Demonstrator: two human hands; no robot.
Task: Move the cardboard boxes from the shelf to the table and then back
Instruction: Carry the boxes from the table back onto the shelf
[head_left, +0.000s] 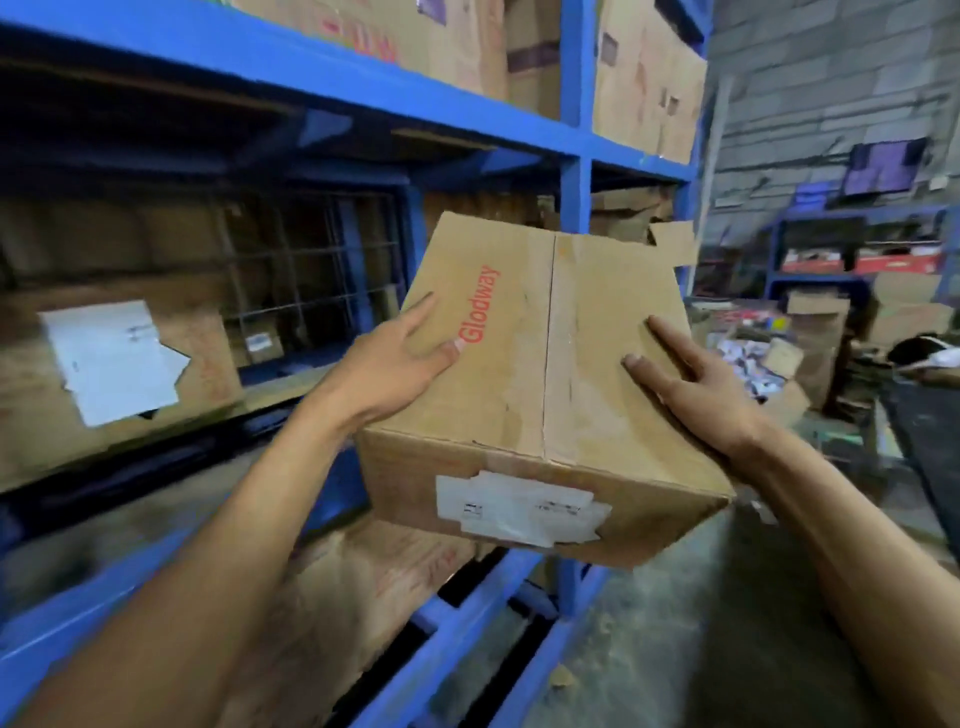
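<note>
Spread fingers (423, 317) of the left hand (395, 364) press flat on the cardboard box (540, 364), thumb by the red lettering; the right hand (691, 379) mirrors it on the opposite side. Both forearms reach forward, carrying the box in the air before the blue shelf (574, 176).

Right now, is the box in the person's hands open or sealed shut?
Shut. The cardboard box has its top flaps closed, meeting along a taped centre seam, with both hands pressed on its sides. What's inside cannot be seen.
</note>
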